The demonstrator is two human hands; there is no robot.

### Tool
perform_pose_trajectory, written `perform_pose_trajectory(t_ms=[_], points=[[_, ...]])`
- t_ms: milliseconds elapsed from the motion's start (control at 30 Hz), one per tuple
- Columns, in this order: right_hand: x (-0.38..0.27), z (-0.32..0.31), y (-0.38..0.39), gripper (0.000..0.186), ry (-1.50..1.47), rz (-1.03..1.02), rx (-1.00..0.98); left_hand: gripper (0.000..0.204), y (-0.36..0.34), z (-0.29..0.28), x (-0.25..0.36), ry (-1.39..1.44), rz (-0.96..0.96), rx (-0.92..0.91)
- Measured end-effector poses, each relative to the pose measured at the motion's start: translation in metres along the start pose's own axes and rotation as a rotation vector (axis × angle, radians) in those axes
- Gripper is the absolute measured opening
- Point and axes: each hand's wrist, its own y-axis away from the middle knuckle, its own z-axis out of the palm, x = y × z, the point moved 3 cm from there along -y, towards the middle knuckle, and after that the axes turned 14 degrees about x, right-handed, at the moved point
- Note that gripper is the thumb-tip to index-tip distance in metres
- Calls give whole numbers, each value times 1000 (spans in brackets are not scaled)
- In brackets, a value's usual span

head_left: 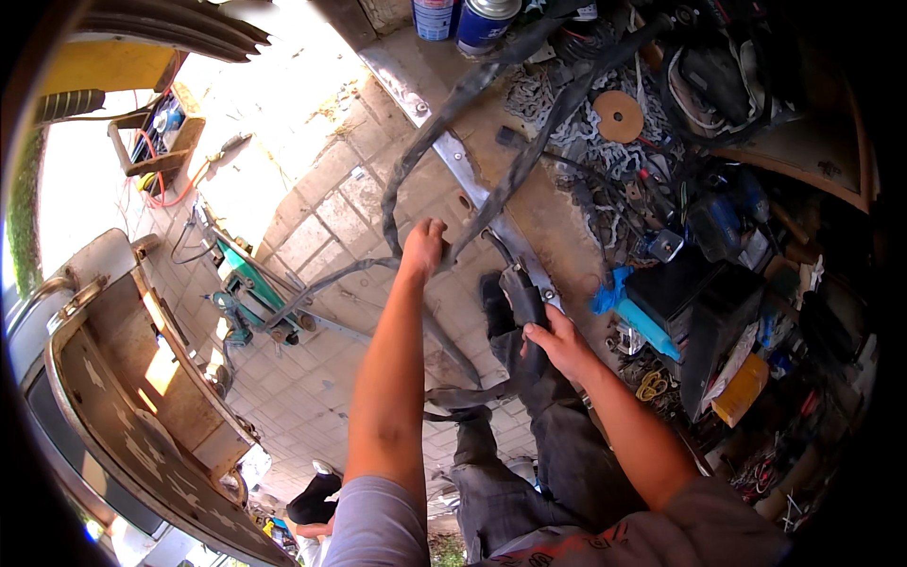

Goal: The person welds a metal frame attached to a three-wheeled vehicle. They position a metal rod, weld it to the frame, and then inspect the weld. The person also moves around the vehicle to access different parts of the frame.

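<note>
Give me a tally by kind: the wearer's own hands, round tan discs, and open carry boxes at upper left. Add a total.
Wearer's hands: 2
Round tan disc: 1
Open carry box: 1
Total: 4

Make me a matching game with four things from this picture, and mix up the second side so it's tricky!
Column one:
1. Left hand
2. Right hand
3. Round disc
4. Tool on the paving

Column two:
A. Tan, with a hole in the middle
B. Holding a dark handle-like piece
C. Partly green
D. Gripping a long black cable-like strip

Right pairs: 1-D, 2-B, 3-A, 4-C
</note>
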Motion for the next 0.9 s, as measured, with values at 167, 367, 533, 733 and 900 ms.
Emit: perform_pose_trajectory(t_ms=[167,367,533,733,900], points=[[-35,36,-54,48,318,-299,-115,57,86,-37,57,-24,-180,-336],[-107,105,-40,46,353,-395,-434,41,117,-17,33,625,-210,-195],[-87,83,-23,41,-195,-100,-349,36,168,-46,61,801,-108,334],[-43,32,-10,24,-419,259,-110,31,296,-129,147,847,363,739],[-65,14,27,28,-141,324,252,24,466,-201,245,930,775,793]])
